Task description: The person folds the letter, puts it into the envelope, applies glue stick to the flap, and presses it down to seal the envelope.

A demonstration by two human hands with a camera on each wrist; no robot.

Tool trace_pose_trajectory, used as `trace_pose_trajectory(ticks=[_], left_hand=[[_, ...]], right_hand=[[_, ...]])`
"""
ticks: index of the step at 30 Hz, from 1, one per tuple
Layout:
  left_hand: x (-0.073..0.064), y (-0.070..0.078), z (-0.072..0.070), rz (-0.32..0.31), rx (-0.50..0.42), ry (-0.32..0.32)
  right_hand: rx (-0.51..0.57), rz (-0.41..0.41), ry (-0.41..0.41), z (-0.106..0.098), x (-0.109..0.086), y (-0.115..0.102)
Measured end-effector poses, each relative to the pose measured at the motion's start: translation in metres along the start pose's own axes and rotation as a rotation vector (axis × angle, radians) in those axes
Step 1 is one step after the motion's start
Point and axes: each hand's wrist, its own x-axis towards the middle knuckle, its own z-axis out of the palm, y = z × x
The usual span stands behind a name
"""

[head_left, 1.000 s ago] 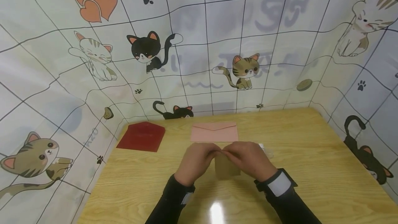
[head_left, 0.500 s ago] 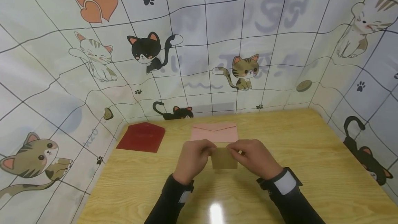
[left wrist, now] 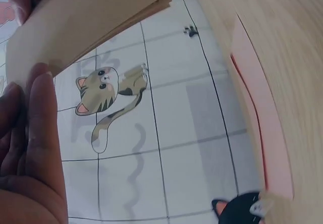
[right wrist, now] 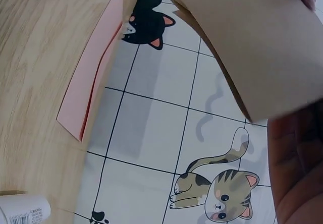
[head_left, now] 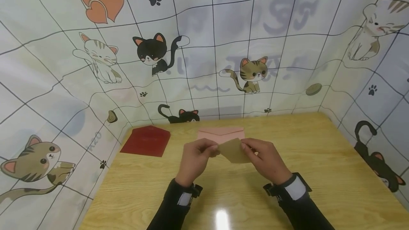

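Between my hands is a small folded piece of brown paper (head_left: pixel 234 152), held above the table and tilted. In the left wrist view the brown paper (left wrist: pixel 91 17) shows several layers along its edge. My left hand (head_left: pixel 195 159) pinches its left corner between thumb and fingers. On the other side my right hand (head_left: pixel 266 159) grips the right edge, thumb on the near face. Just behind lies a pink envelope (head_left: pixel 220 133), flap side up, partly covered by the paper and hands.
A red envelope (head_left: pixel 147 141) lies at the back left of the wooden table (head_left: pixel 127 194). Low in the right wrist view is a white cylinder with a barcode label (right wrist: pixel 25 209). Cloth printed with cats (head_left: pixel 204 63) surrounds the table on the back and sides.
The hands were close together at the paper's top edge and have moved apart and slightly up. The paper has turned from hanging square to slanting, its right end shifting right.
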Motion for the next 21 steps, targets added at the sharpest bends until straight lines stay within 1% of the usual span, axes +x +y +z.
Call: trace_pose_trajectory(ticks=[2,3,4,6,8,9,11,14,18,21], left_hand=[[0.001,-0.002,0.0,-0.036,-0.033,-0.049],[0.001,-0.002,0.0,-0.052,-0.022,-0.083],[0.001,-0.003,0.0,-0.059,0.016,-0.119],[0.001,-0.004,0.0,-0.043,0.136,-0.198],[0.001,-0.004,0.003,0.008,0.262,-0.267],[0.001,-0.004,0.005,0.035,0.322,-0.282],[0.0,-0.002,0.01,0.098,0.394,-0.286],[-0.002,0.003,0.015,0.165,0.461,-0.238],[-0.004,0.007,0.016,0.207,0.534,-0.167],[-0.004,0.007,0.015,0.207,0.536,-0.139]], right_hand=[[-0.032,-0.009,0.026,0.001,0.0,-0.001],[-0.062,-0.016,0.038,0.002,0.0,0.0],[-0.104,-0.032,0.051,0.002,0.001,-0.001],[-0.212,-0.079,0.064,0.004,0.001,0.0],[-0.312,-0.145,0.067,0.007,0.001,0.001],[-0.353,-0.178,0.061,0.009,0.001,0.001],[-0.404,-0.239,0.039,0.015,0.001,0.0],[-0.403,-0.277,0.002,0.023,0.0,-0.003],[-0.375,-0.269,-0.017,0.028,-0.001,-0.006],[-0.359,-0.271,-0.018,0.027,-0.002,-0.006]])
